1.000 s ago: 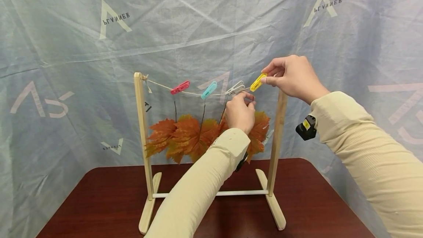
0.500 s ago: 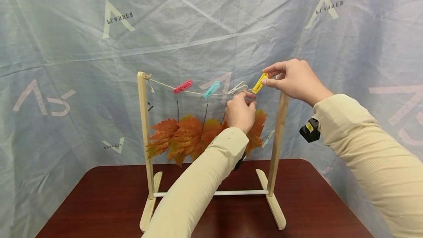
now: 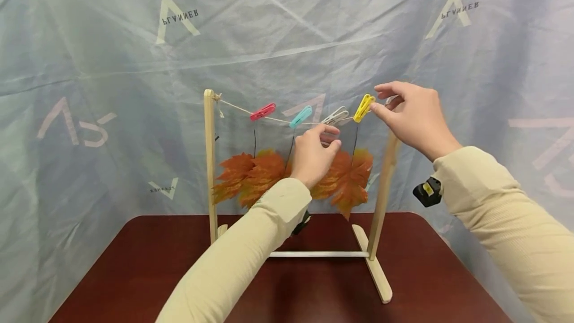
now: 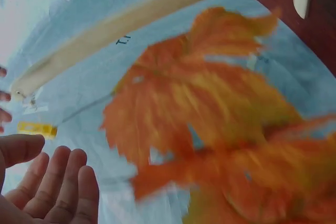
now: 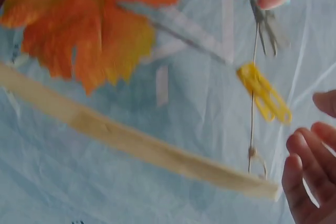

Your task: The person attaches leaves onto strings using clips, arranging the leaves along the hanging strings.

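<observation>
The yellow clothespin [image 3: 364,108] sits on the string [image 5: 252,124] and clamps the dark stem of an orange maple leaf [image 3: 350,178]. Just right of it is my right hand [image 3: 414,116], thumb and fingers apart; the right wrist view shows a gap between them and the clothespin. My left hand [image 3: 314,156] hangs below the white clothespin [image 3: 336,115], its fingers loose and holding nothing. Further left, a blue clothespin [image 3: 300,116] and a red clothespin [image 3: 263,111] also hold leaves. My left hand and forearm hide part of the leaves.
The string runs between two wooden posts, the left post [image 3: 210,163] and the right post [image 3: 383,198]. A white rod [image 3: 318,254] joins them low down. The stand is on a dark red table [image 3: 426,273], with a grey printed cloth [image 3: 287,24] behind.
My right hand has let go of the yellow clothespin and moved right. My left hand has come away from the leaf stem, down and left. The camera view has shifted slightly.
</observation>
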`<state>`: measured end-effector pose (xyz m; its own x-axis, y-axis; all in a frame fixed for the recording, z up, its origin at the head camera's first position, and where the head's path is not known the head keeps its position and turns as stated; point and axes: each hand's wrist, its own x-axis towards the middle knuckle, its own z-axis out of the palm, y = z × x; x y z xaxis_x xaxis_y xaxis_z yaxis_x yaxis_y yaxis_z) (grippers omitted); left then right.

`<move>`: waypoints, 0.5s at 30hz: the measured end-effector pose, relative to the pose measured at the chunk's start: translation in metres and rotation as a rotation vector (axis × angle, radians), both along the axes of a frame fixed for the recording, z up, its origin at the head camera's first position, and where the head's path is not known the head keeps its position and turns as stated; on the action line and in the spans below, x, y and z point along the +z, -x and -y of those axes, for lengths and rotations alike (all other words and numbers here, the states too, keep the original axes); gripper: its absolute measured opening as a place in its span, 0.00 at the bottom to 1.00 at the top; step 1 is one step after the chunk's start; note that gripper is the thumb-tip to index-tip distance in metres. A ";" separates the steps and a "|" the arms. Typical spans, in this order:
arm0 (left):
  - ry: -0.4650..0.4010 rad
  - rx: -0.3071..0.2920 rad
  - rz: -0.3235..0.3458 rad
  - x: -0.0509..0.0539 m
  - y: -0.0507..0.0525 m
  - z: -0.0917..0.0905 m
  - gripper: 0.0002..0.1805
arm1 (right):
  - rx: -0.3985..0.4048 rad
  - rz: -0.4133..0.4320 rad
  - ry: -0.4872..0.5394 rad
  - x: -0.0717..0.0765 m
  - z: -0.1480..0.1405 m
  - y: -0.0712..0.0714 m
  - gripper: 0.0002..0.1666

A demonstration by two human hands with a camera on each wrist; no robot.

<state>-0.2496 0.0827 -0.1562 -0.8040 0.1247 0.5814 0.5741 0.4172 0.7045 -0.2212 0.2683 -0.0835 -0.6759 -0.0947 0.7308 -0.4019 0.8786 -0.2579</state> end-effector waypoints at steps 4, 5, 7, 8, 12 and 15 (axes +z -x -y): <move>0.080 0.031 -0.045 -0.002 -0.005 0.022 0.11 | 0.007 -0.039 -0.006 -0.016 0.000 -0.004 0.21; 0.099 0.042 -0.048 -0.004 -0.006 0.028 0.11 | 0.010 -0.037 -0.012 -0.020 0.000 -0.004 0.21; 0.128 0.060 -0.055 -0.007 -0.008 0.039 0.11 | 0.009 -0.016 -0.013 -0.031 0.000 -0.006 0.20; 0.136 0.069 -0.055 -0.009 -0.010 0.044 0.11 | 0.009 -0.001 -0.009 -0.036 -0.001 -0.007 0.20; 0.161 0.108 -0.046 -0.019 -0.014 0.062 0.11 | 0.001 0.039 0.014 -0.058 -0.002 -0.010 0.20; 0.190 0.141 -0.042 -0.030 -0.016 0.072 0.12 | 0.008 0.038 0.022 -0.076 -0.002 -0.011 0.20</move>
<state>-0.2335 0.0109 -0.1858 -0.7969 0.1236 0.5913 0.5279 0.6183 0.5823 -0.2105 0.2703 -0.1595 -0.7025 -0.0844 0.7067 -0.3984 0.8694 -0.2922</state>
